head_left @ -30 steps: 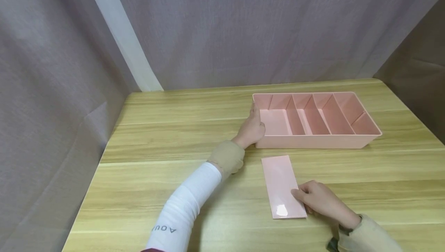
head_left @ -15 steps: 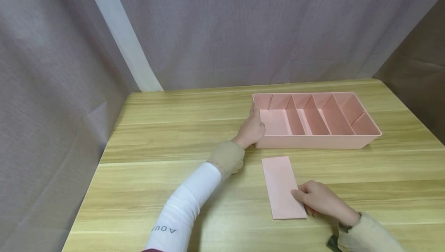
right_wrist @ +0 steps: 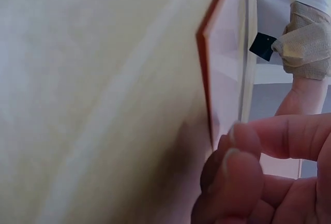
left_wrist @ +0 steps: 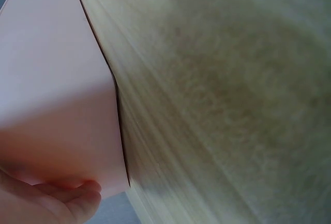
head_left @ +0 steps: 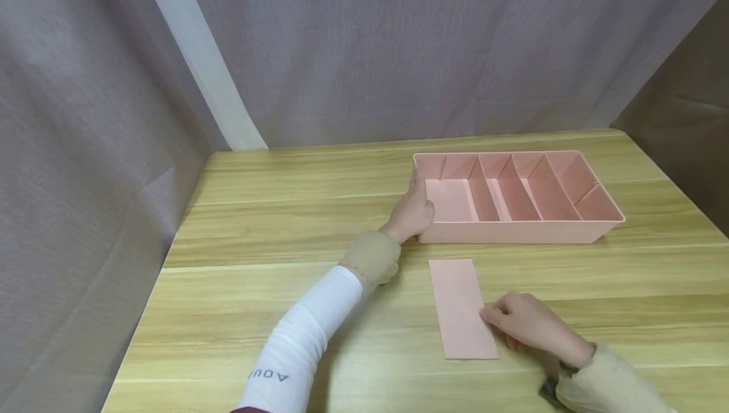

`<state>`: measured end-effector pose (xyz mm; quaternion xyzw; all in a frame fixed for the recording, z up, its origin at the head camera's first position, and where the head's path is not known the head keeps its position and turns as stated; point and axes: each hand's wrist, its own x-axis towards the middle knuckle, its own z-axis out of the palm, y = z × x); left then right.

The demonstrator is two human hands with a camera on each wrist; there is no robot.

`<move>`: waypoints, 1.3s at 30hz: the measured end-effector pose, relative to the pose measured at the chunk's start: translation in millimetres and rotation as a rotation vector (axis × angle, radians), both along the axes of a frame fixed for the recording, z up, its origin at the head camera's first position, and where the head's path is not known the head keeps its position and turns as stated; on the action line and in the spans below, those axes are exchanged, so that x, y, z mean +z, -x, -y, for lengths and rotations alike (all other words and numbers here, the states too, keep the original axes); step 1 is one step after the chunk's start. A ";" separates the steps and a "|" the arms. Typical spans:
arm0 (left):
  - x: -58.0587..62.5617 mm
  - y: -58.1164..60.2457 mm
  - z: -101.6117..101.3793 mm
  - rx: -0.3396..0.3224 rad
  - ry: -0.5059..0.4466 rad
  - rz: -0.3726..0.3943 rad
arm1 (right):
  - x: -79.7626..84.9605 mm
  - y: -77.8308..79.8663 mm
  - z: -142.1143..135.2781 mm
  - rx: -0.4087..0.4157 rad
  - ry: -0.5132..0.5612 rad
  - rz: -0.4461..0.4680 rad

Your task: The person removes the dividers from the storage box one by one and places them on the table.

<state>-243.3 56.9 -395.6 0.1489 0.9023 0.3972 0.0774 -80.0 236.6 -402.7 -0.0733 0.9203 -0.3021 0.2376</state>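
Observation:
My left hand (head_left: 411, 210) holds the left end of a pink divided storage box (head_left: 512, 232) on the table. In the left wrist view, its fingers (left_wrist: 77, 200) rest against the box's outer end wall. A flat, rectangular pink panel (head_left: 458, 308) lies in front of the box, long side running away from me. My right hand (head_left: 528, 323) pinches this panel's right edge between thumb and fingers. The right wrist view has the panel (right_wrist: 225, 74) edge-on, with my fingertips (right_wrist: 240, 175) right at its edge.
The wooden table (head_left: 273, 210) backs onto a grey curtain (head_left: 398, 46), with a white strip (head_left: 199, 52) at the left. Upright partitions (head_left: 515, 191) split the box into several compartments. A small dark object (head_left: 549, 391) sits by my right cuff.
The panel's far right corner has dropped slightly and the glare on its surface is gone. My right hand has shifted a little to the right. My left hand and the box stay put.

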 end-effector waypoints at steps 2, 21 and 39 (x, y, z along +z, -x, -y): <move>0.5 -0.3 0.4 0.002 0.006 0.002 | 2.1 1.1 0.1 -0.010 -0.015 -0.013; -1.4 0.7 0.0 -0.002 0.001 -0.001 | 17.6 11.6 -2.0 -0.071 -0.083 -0.181; -1.7 0.8 0.4 -0.016 0.000 -0.005 | 18.0 23.0 -5.9 -0.108 -0.140 -0.501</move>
